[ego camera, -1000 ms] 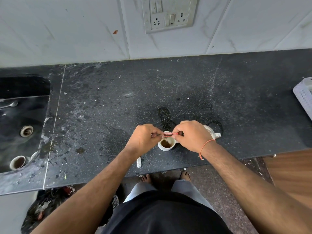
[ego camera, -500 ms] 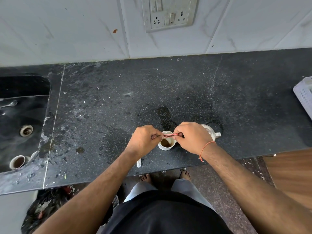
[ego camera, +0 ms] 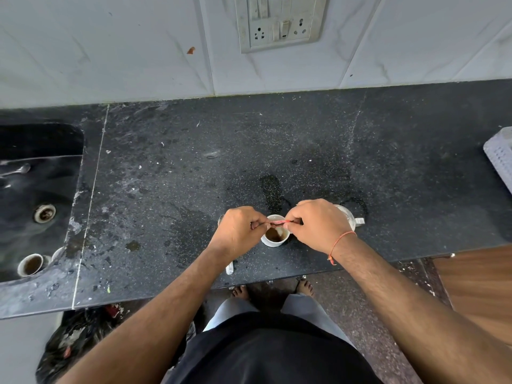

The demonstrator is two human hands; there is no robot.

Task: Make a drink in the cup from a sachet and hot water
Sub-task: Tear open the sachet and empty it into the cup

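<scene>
A small white cup (ego camera: 274, 239) with brown contents stands near the front edge of the black counter (ego camera: 249, 151). Right above its rim, a thin red sachet (ego camera: 278, 223) is stretched flat between both hands. My left hand (ego camera: 238, 231) pinches its left end and my right hand (ego camera: 318, 224) pinches its right end. A clear glass vessel with a spout (ego camera: 349, 217) stands behind my right hand, mostly hidden by it.
A black sink (ego camera: 36, 195) with a drain lies at the left, with a used cup (ego camera: 30, 265) at its near corner. A white perforated basket (ego camera: 500, 157) sits at the right edge. A small white object (ego camera: 229, 268) lies under my left wrist. A switch panel (ego camera: 278, 22) is on the wall.
Both hands stay over the cup holding the sachet; my right hand has shifted very slightly. Nothing else has moved.
</scene>
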